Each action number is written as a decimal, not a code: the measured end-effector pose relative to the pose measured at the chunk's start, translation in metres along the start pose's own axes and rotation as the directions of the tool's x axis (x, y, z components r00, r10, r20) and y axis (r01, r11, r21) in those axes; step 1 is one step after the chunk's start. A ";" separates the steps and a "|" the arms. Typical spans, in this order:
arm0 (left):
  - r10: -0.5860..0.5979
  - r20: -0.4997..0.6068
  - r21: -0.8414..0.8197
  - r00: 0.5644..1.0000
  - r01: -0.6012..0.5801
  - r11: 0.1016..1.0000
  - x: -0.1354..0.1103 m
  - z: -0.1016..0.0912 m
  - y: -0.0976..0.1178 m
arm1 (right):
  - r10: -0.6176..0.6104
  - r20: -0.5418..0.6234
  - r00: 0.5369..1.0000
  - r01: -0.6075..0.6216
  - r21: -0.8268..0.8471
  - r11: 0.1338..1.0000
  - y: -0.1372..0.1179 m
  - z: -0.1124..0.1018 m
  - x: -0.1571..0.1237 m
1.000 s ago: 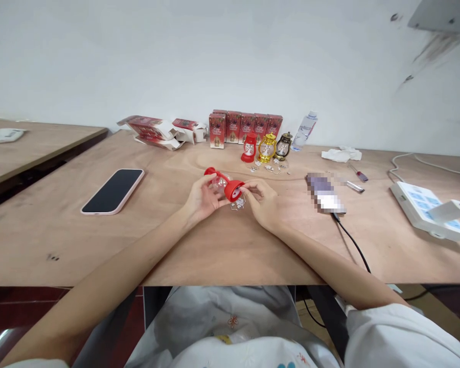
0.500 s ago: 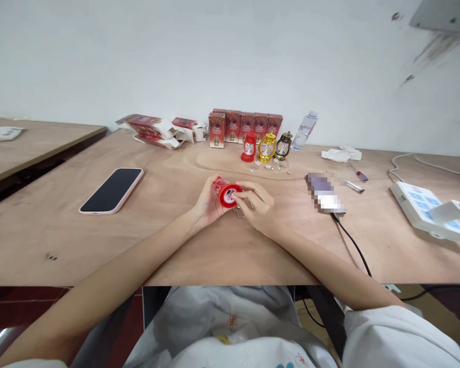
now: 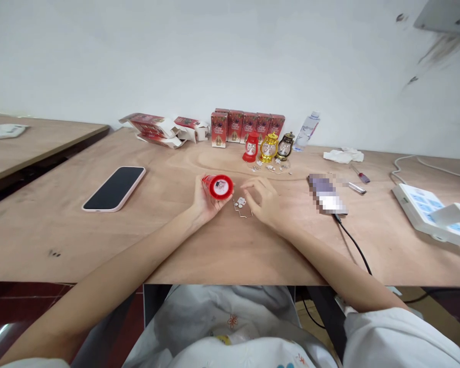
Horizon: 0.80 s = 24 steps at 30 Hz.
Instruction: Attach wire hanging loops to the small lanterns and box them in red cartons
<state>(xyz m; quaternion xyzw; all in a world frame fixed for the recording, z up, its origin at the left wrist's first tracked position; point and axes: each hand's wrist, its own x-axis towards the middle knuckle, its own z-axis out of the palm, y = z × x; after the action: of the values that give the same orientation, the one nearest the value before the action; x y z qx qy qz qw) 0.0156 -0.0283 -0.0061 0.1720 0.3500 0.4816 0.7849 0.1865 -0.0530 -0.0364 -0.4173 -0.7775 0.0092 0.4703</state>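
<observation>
Within the left hand's fingers (image 3: 215,205) lies a red lantern (image 3: 221,187), base outward.

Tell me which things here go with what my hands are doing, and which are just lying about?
In the job:
red lantern in your left hand
small loose pieces beside your right hand
probably the three standing lanterns and upright red boxes

Seemingly just lying about:
pink-edged phone
white power strip
clear bottle
crumpled tissue
</observation>
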 end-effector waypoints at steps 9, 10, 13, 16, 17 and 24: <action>0.024 -0.048 -0.004 0.999 -0.024 1.000 -0.003 0.004 0.001 | -0.016 0.452 0.892 0.073 -0.108 0.992 0.026 -0.002 0.002; 0.026 -0.051 -0.002 0.998 -0.026 1.000 -0.003 0.004 0.001 | -0.028 0.462 0.886 0.094 -0.121 0.988 0.026 -0.002 0.002; 0.034 -0.050 0.001 0.998 -0.034 0.999 -0.002 0.004 0.001 | -0.071 0.489 0.870 0.167 -0.156 0.974 0.028 -0.002 0.003; 0.034 -0.052 0.007 0.998 -0.033 0.999 0.000 0.001 0.001 | -0.100 0.494 0.863 0.222 -0.194 0.955 0.033 -0.001 0.004; 0.032 -0.051 0.011 0.998 -0.031 0.999 0.001 0.000 0.001 | -0.107 0.490 0.865 0.233 -0.204 0.951 0.034 0.000 0.004; 0.066 -0.035 0.049 0.997 -0.065 0.997 0.003 -0.002 -0.001 | -0.138 0.107 0.985 0.144 -0.055 0.988 0.017 -0.003 0.004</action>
<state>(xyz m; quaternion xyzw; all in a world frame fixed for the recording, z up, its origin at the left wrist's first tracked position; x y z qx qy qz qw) 0.0157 -0.0266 -0.0094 0.1935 0.3698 0.5015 0.7578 0.1988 -0.0405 -0.0383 -0.3747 -0.8282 -0.0270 0.4159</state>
